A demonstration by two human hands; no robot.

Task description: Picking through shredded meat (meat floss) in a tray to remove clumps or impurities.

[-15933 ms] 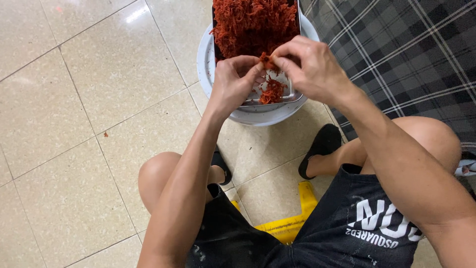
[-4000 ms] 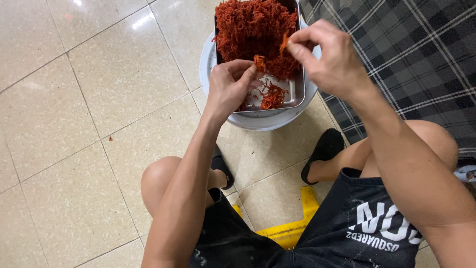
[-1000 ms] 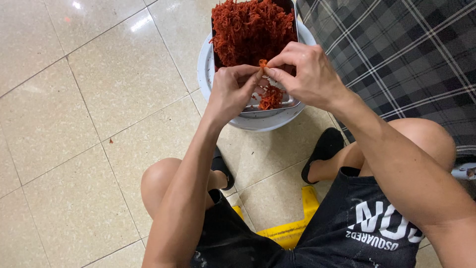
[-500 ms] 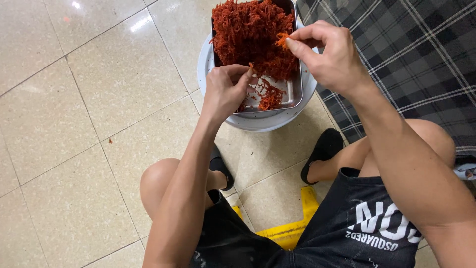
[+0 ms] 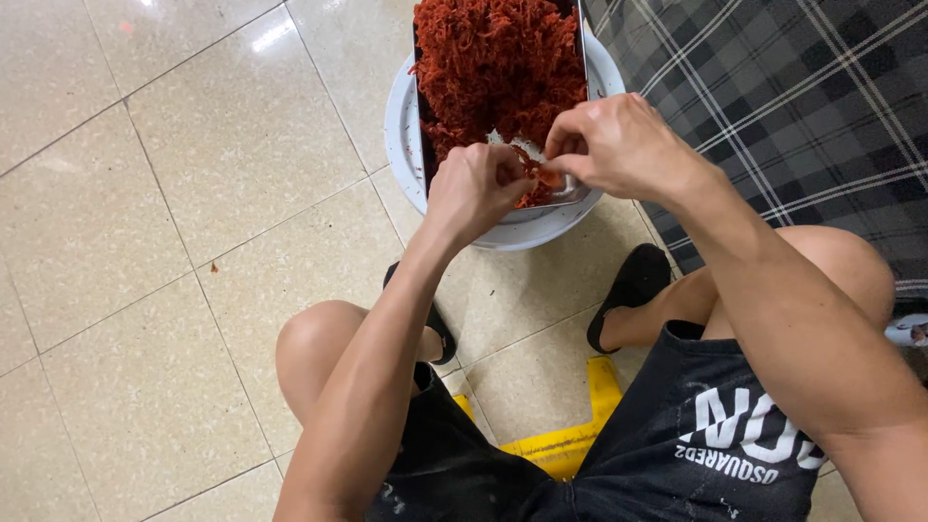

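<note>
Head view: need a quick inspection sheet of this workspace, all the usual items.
Surface: beige tiled floor, glossy, with glare spots.
Job's things: metal tray heaped with red shredded stuff, set in a white round basin; a small red piece pinched between both hands.
Clutter: nothing seen.
Hands: left hand and right hand meet over the tray's near end, fingertips on the piece.
Cables: nothing seen.
Surroundings: dark plaid cloth at right; yellow stool under the seated person; black slippers on the feet.
</note>
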